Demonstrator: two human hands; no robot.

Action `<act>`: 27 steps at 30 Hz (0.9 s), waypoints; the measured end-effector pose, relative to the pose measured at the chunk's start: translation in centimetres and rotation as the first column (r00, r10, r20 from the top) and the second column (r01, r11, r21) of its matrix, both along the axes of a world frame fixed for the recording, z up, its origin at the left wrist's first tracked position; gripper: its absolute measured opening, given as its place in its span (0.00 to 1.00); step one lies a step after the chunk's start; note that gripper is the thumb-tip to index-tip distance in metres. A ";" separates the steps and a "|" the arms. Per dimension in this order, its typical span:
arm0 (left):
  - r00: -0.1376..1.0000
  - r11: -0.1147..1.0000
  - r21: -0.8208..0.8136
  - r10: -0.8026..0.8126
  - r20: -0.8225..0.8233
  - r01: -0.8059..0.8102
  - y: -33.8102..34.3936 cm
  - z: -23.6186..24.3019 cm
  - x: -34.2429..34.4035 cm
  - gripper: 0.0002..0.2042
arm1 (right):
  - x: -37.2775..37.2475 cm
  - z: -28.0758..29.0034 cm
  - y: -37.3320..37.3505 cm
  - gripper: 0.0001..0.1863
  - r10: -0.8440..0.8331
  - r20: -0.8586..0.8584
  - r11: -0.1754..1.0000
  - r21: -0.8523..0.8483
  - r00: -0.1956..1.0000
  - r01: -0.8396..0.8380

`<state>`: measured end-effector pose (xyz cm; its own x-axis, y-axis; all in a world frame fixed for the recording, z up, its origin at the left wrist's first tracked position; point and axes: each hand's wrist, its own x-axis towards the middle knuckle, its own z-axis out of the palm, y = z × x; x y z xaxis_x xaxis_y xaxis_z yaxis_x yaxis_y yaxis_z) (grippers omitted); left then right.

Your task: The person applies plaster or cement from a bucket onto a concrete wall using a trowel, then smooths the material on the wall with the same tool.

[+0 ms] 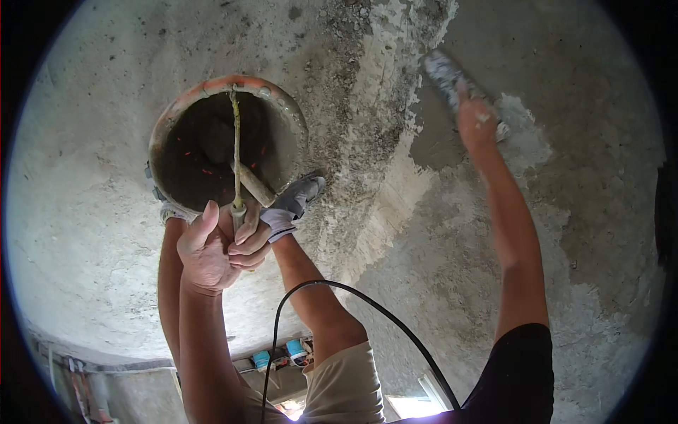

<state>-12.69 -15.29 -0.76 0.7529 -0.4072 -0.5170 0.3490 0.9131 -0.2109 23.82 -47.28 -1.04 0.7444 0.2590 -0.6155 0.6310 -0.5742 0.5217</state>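
My left hand (215, 251) is closed with its thumb raised, its fingers curled round the grip of a bucket handle (236, 141). The thin, mortar-caked handle runs across the mouth of a round bucket (166, 120) with an orange, splashed rim. Inside it is dark, and what it holds is hard to make out. A short, dull, rod-like handle (254, 185) sticks out over the near rim. Off to the right, my right hand (477, 120) grips a flat plastering trowel (443, 73) smeared with grey mortar. Its blade lies against or just above the patchy surface; slight blur hides which.
Wet grey mortar (434, 134) and a pale patch (526, 131) lie around the trowel. A rough, gritty strip (339, 120) runs between bucket and trowel. My grey shoe (300, 194) stands beside the bucket. A black cable (367, 297) arches in front; blue containers (295, 349) appear at the lower edge.
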 end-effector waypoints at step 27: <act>0.995 0.993 0.081 0.089 -0.043 -0.085 0.6 0.4 -0.1 0.29 | -9.4 1.6 -10.8 0.22 -0.575 -0.074 0.756 0.332 0.814 0.564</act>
